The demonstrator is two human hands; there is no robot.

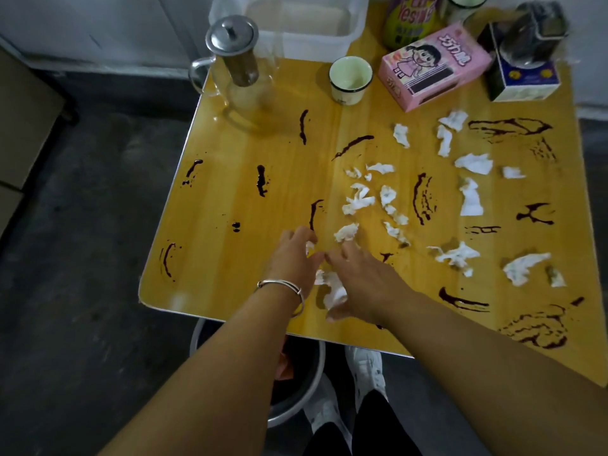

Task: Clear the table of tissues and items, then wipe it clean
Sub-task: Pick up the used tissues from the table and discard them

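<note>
Two hands meet near the table's (pixel 230 153) front edge: left hand (pixel 292 255) pinches a tissue scrap (pixel 309 247); right hand (pixel 365 284) clutches a crumpled tissue (pixel 332 289).

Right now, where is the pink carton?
The pink carton lies at the table's far right, between the pale green cup and the blue box.

Bottle (pixel 409 18) and plastic tub (pixel 296 24) cropped by top edge.

A metal basin (pixel 304 409) sits on the grey floor (pixel 82 225).
</note>
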